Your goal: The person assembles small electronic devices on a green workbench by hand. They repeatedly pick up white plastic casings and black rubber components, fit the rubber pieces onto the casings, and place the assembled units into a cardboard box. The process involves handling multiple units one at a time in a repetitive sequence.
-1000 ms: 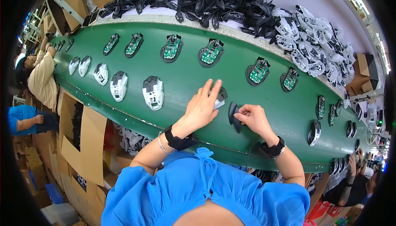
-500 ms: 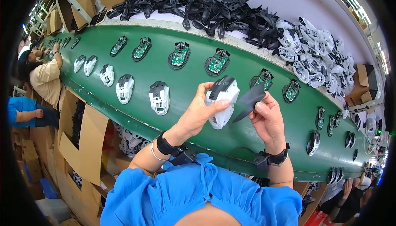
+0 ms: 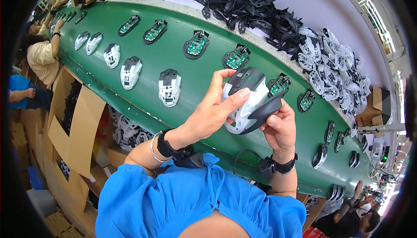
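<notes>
My left hand (image 3: 217, 107) grips a white mouse shell (image 3: 250, 97) with a black top piece, its thumb across the near side. Pinched in my right hand (image 3: 280, 127) is a curved black side panel (image 3: 265, 114), which lies against the right flank of the shell. Both parts are held above the green belt. Just beyond my hands sit black mouse bases with green circuit boards, one (image 3: 237, 57) behind the shell and another (image 3: 279, 84) to its right. A white and black mouse shell (image 3: 170, 87) rests on the belt left of my hands.
The green conveyor belt (image 3: 200, 75) carries several more shells and bases. Behind it lie a heap of black panels (image 3: 226, 3) and a pile of white shells (image 3: 330, 64). Cardboard boxes (image 3: 82, 129) stand at the lower left. A co-worker (image 3: 41, 55) is at the far left.
The black side panel has come from apart to against the shell's right side. My left hand has turned the shell. The view has shifted, and the belt items appear higher at left.
</notes>
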Available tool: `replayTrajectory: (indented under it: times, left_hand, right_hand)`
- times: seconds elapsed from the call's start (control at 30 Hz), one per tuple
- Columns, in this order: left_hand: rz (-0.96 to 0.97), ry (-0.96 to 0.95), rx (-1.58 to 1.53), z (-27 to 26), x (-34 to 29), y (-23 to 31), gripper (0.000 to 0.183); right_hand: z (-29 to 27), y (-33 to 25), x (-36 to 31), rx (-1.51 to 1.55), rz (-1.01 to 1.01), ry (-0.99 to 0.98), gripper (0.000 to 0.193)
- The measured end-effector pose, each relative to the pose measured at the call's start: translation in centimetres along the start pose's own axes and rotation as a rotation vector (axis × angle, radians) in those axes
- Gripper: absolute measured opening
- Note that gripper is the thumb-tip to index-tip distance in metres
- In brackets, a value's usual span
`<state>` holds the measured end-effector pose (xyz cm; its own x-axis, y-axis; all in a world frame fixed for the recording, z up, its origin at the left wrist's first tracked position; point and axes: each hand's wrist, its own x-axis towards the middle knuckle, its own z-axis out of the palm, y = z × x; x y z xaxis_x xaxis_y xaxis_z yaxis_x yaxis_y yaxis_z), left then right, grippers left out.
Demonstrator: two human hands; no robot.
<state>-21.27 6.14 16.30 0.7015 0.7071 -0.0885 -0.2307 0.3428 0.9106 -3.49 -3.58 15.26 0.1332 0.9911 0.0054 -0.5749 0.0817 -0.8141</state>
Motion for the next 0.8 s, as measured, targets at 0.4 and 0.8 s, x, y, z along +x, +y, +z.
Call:
replayTrajectory:
  times: [0.4, 0.8]
  left_hand:
    - [-0.014, -0.016, 0.017, -0.5, -0.1, 1.0, 0.067]
    - [0.354, 0.006, 0.548, -1.6, 0.1, 0.2, 0.109]
  right_hand:
    - [1.0, 0.6, 0.3, -0.159, -0.097, 0.118, 0.02]
    - [2.2, 0.7, 1.7, -0.257, -0.156, 0.18, 0.018]
